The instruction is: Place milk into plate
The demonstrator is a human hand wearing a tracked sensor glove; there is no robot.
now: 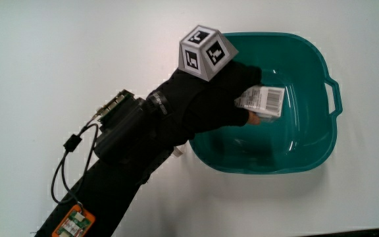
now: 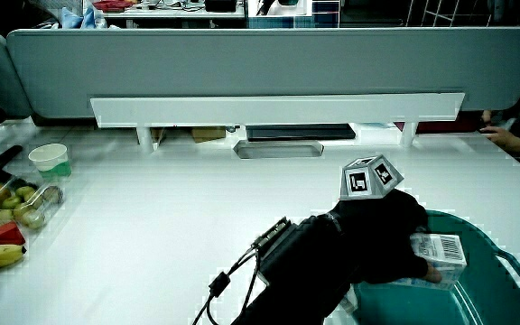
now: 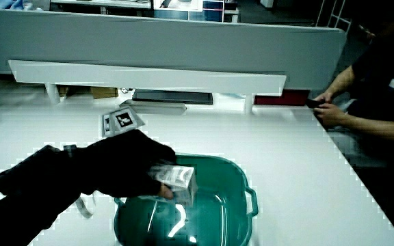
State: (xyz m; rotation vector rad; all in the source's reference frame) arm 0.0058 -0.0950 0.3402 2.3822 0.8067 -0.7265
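A small white milk carton [image 1: 263, 101] with a barcode label is gripped by the gloved hand [image 1: 232, 99]. The hand holds it inside the teal basin [image 1: 321, 141], just above the basin's floor. In both side views the milk carton [image 2: 437, 254] [image 3: 176, 181] sits in the fingers of the hand [image 2: 382, 239] [image 3: 139, 171] over the teal basin [image 2: 495, 284] [image 3: 234, 205]. The patterned cube [image 1: 206, 52] rides on the back of the hand. The forearm runs from the basin's rim toward the person. I cannot tell whether the carton touches the basin floor.
A tray of fruit [image 2: 7, 212] and a small white cup [image 2: 50, 160] stand at the table's edge in a side view. A low partition with a white shelf [image 2: 278, 110] borders the table. A flat grey tray [image 2: 278, 148] lies near it.
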